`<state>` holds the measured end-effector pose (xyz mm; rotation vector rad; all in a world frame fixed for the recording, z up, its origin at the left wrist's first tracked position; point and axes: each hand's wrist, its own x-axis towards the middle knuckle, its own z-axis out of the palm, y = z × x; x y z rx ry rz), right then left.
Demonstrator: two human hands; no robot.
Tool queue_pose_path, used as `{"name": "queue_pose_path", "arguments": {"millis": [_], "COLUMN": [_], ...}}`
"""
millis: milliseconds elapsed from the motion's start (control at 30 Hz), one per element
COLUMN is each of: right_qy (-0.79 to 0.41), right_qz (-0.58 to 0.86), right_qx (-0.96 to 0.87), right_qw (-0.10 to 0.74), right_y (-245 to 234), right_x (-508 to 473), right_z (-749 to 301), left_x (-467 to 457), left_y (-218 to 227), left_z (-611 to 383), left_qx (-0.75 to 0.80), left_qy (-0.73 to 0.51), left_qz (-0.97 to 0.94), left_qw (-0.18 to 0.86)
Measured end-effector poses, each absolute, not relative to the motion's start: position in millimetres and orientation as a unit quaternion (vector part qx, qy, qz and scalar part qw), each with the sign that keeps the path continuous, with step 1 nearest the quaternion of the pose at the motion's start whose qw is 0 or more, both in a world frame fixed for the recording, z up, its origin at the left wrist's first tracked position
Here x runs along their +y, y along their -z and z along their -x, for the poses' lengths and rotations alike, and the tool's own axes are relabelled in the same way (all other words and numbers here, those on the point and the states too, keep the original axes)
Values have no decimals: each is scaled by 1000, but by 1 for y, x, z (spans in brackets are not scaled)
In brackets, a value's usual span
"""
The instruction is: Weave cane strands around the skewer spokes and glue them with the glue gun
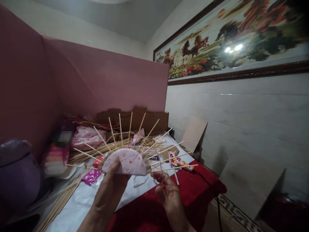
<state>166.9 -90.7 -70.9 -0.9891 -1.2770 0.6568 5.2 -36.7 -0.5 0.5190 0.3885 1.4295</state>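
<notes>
A half-round piece covered in pink-dotted white cloth [127, 161] is up in front of me, its flat edge downward. Thin wooden sticks [130, 129] fan out from its curved edge, and twine is woven around their bases. My left hand [113, 177] grips the piece from below, thumb across the cloth face. At the lower right corner, beside the lowest stick, is my right hand [166, 185] with fingers curled in a pinch. A thin strand of twine [158, 166] runs down from the sticks to those fingers; their exact hold is partly hidden.
The table carries a white sheet [79, 199] over red cloth [154, 209]. Bundles of loose sticks [59, 203] lie at left and behind. Flower-patterned fabric [180, 161] sits to the right, near a black cable [205, 180]. Cardboard [156, 119] stands against the pink partition [108, 77].
</notes>
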Motion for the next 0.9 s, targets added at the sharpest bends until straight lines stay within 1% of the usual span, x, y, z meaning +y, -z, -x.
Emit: {"name": "queue_pose_path", "arguments": {"millis": [100,200,367,533,800,900], "right_qy": [-319,-337,-317,-302,-308,-331], "right_qz": [407,378,381,394,360,336], "right_qx": [-569,-563,-548,-576,-567,-561], "right_qw": [639,654,674,649,674,680], "right_y": [70,74,74,69,69,64], "right_x": [-94,-96,-95,-96,-94,-91], "right_z": [-166,-167,-169,-172,-174,-177], "left_x": [-36,-37,-39,-39,-37,-37], "left_y": [0,0,0,-1,0,1], "left_z": [-4,-5,-7,-7,-5,-5], "left_qx": [176,171,168,164,166,166], "left_qy": [-639,-645,-661,-661,-655,-660], "left_qz": [-227,-226,-228,-231,-243,-241], "left_qw": [713,710,695,695,696,692]}}
